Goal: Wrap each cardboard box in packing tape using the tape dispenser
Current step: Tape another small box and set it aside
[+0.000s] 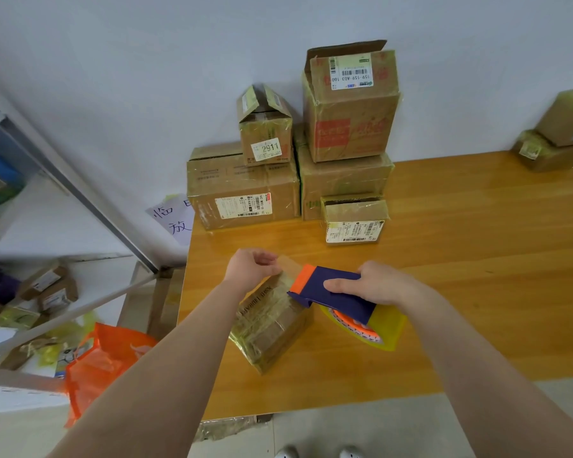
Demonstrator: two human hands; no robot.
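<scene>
I see left hand (252, 267) pinching tape end (290, 264); right hand (372, 285) gripping tape dispenser (331, 294) over cardboard box (272, 325). Small box (266, 133) label: "2911"; tall box (351, 127): "159-159-A03".

Left hand (252, 267) pinched the free end of a clear tape strip (290, 266) drawn from the tape dispenser (331, 292). Right hand (376, 285) gripped the dispenser's blue body, its orange front edge facing the left hand. Yellow-tinted tape roll (358, 330) sat below the right wrist. Small cardboard box (268, 328) lay on the wooden table (460, 259) under the strip, at an angle to the table edge, visible faces glossy with tape. Strip-to-box contact: not discernible. Five taped boxes (245, 190) were stacked against the wall; two more boxes (556, 140) were at far right. Metal shelf (80, 200) and orange bag (103, 361) stood left of the table.
</scene>
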